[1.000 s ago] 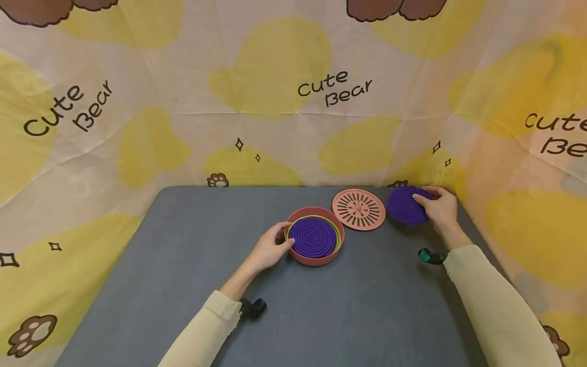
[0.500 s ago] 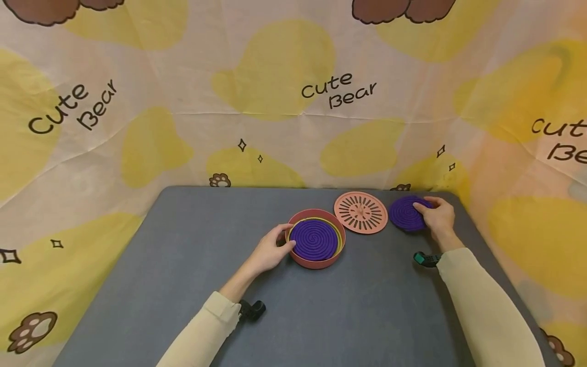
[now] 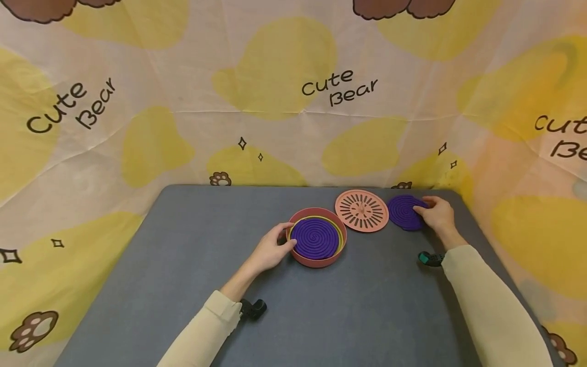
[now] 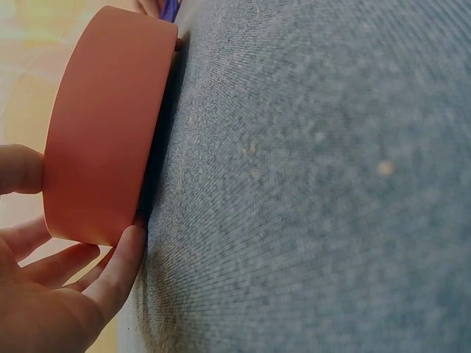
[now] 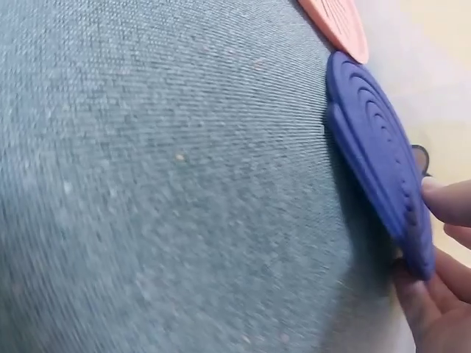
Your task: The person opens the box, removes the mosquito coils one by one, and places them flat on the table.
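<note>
The left hand (image 3: 270,247) is gripping the red dish (image 3: 316,263) mid-frame, probably steadying it, while the right hand (image 3: 440,218) is pinching a purple mat (image 3: 404,212) edgewise at centre right.

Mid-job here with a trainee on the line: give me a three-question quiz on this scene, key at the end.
1. True or false: the left hand is touching the round red tub.
2. Multiple choice: what is the right hand pinching?
A) the round red tub
B) a purple spiral coaster
C) a yellow bowl
3. Short answer: in the head view, which item lies between the tub and the right hand's coaster?

Key
1. True
2. B
3. The pink slotted disc
</note>
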